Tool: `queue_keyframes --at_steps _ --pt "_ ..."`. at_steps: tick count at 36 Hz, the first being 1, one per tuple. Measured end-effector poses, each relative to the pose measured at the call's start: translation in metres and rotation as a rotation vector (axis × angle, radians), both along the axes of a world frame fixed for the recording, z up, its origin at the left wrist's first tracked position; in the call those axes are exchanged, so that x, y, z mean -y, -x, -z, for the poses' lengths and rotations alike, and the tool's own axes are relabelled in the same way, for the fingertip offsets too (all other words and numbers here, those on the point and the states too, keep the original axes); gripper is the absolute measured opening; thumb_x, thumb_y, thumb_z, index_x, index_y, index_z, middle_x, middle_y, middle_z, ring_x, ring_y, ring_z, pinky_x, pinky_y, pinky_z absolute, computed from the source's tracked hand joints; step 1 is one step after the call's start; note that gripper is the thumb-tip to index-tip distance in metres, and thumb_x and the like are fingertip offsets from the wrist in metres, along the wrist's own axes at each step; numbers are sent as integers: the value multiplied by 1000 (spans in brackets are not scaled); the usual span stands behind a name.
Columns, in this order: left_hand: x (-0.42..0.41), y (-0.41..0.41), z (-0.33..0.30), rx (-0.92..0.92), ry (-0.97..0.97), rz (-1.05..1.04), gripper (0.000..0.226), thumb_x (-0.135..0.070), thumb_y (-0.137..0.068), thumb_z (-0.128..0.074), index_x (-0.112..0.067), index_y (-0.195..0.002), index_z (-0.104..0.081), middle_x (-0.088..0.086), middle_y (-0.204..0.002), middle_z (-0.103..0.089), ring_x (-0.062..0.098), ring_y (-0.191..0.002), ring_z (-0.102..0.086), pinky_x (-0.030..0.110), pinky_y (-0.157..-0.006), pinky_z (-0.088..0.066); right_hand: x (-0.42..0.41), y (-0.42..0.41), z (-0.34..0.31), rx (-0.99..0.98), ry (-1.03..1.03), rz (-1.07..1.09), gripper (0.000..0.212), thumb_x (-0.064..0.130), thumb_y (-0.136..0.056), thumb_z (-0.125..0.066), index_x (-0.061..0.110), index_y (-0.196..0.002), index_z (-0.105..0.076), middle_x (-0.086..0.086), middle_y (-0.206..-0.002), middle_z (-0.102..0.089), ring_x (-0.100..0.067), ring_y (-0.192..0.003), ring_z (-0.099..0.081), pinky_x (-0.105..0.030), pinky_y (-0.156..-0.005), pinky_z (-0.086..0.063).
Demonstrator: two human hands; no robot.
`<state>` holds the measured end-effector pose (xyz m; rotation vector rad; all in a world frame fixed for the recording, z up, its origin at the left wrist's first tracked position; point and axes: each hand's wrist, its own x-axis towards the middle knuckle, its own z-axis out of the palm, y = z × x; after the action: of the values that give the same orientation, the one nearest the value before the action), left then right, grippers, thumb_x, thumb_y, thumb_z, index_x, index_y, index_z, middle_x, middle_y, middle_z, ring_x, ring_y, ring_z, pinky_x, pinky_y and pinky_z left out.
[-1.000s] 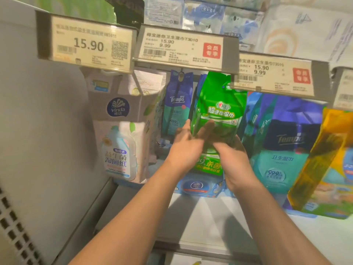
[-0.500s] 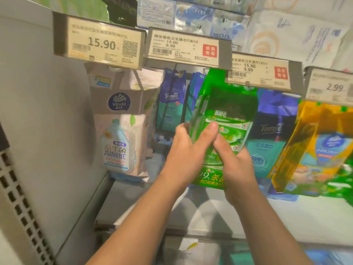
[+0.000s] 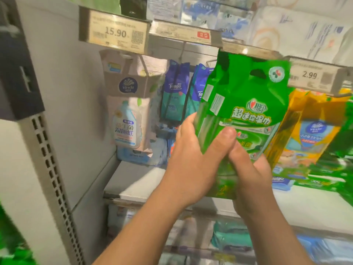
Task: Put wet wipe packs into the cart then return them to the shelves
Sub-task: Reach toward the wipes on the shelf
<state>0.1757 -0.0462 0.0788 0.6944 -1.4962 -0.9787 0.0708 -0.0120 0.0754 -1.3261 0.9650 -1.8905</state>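
A green wet wipe pack [image 3: 248, 104] with white lettering is held up in front of the shelf, away from its hook. My left hand [image 3: 193, 161] grips its lower left side, thumb across the front. My right hand [image 3: 250, 175] grips the lower right part from below, fingers curled behind the pack. Its bottom edge is partly hidden by both hands. No cart is in view.
Blue Tempo packs [image 3: 174, 92] hang on hooks behind the green one. A pale Vinda pack [image 3: 128, 109] hangs at the left and yellow Vinda packs [image 3: 309, 131] at the right. Price tags [image 3: 114, 32] line the shelf edge above. A grey upright panel [image 3: 57, 131] stands left.
Both hands have pulled the green pack off the hook and toward me; it now looks larger and sits to the right, in front of the price tags. The view shifted right.
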Motion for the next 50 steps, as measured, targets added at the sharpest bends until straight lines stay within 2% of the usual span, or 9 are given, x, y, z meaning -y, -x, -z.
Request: queue_keyframes --at_steps 6,13,18,26,31,34,40,44,50 --pt "-40 7 -1 62 2 -65 86 -82 -67 -53 -38 -140 -41 -8 -135 -57 9 -127 -56 44 -108 -46 -27 7 0 59 36 -90 64 54 -59 -90 21 -112 -73 -3 -112 -77 -21 -105 -73 -36 -88 -60" --pt "-83 22 15 19 -55 -123 97 -95 -61 -57 -37 -138 -42 -3 -137 -58 18 -129 -57 50 -107 -47 -66 27 16 72 -3 -237 16 20 -76 -72 24 -91 -78 7 -91 -79 -8 -85 -75 -20 -69 -57" --pt "-122 12 36 23 -140 -163 108 -95 -51 -66 -39 -138 -39 -7 -135 -61 14 -126 -60 47 -106 -49 -85 25 36 2 -37 -277 67 58 -54 -89 19 -104 -69 11 -94 -78 -6 -89 -74 -21 -74 -57" --pt "-180 -43 67 -119 -304 -254 103 -43 -61 -90 -25 -145 -34 2 -132 -68 23 -119 -68 53 -102 -53 -113 -23 65 -81 -184 -575 88 82 -74 -44 17 -132 -61 1 -115 -75 -17 -108 -72 -30 -83 -60" --pt "-213 -86 81 -225 -360 -423 90 -37 -65 -88 -22 -142 -43 4 -126 -72 26 -115 -70 54 -102 -53 -135 -71 71 -77 -286 -783 66 63 -79 -29 22 -116 -65 13 -96 -78 -4 -92 -74 -22 -70 -59" --pt "-233 -114 87 -236 -381 -544 85 -43 -63 -89 -27 -137 -49 0 -122 -74 23 -112 -72 53 -101 -54 -144 -105 77 -96 -338 -820 59 64 -78 -32 27 -109 -66 19 -94 -77 -1 -92 -73 -21 -70 -59" --pt "-275 -169 101 -366 -401 -755 89 -35 -64 -90 -25 -140 -46 -2 -120 -75 18 -107 -74 46 -97 -58 -172 -175 93 -73 -469 -1000 59 69 -78 -54 26 -113 -76 -8 -111 -77 -28 -104 -74 -51 -90 -58" --pt "-303 -213 107 -502 -396 -889 80 -31 -69 -89 -21 -138 -48 2 -118 -75 21 -105 -74 48 -93 -60 -190 -223 117 -29 -528 -1045 104 62 -58 -89 15 -142 -48 -13 -126 -70 -33 -116 -68 -52 -95 -56" --pt "-343 -278 107 -644 -336 -1051 83 -32 -70 -92 -20 -139 -46 1 -118 -74 20 -101 -75 45 -87 -62 -239 -297 148 170 -764 -1201 112 60 -53 -94 17 -145 -49 -12 -138 -63 -32 -130 -58 -60 -116 -35"
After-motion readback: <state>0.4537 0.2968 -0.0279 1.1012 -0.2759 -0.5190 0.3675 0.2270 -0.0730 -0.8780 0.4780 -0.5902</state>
